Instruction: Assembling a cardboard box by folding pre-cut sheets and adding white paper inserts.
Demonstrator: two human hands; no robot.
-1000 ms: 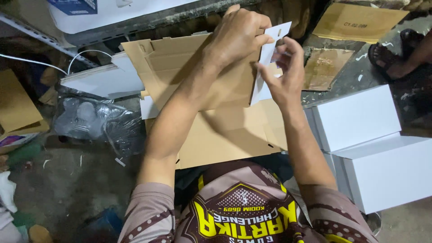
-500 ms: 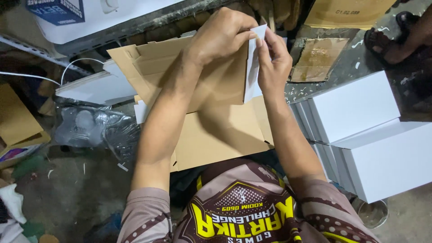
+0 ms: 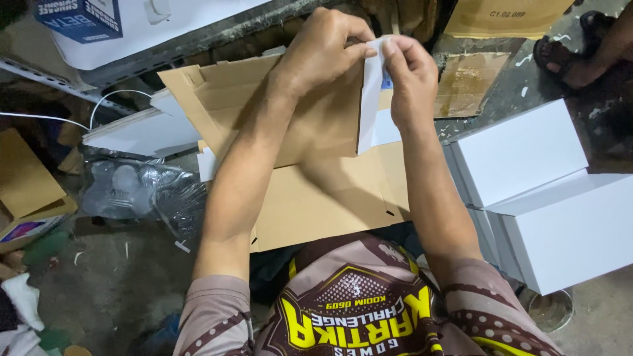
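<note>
Stacked plain white rectangular boxes [image 3: 527,155] on the right, flattened brown cardboard cartons [image 3: 323,198] in the middle, and a white carton with a blue label [image 3: 79,16] top left.

The scene is lit brightly and evenly from above. The stacked white rectangular boxes [image 3: 527,155] are nearly blown out. A soft shadow is cast by the forearms onto the flat brown cardboard sheets [image 3: 330,198]. Dimness is seen at the left floor edge and top right corner. Slight motion blur is noted on the hands; focus is otherwise sharp.
</note>
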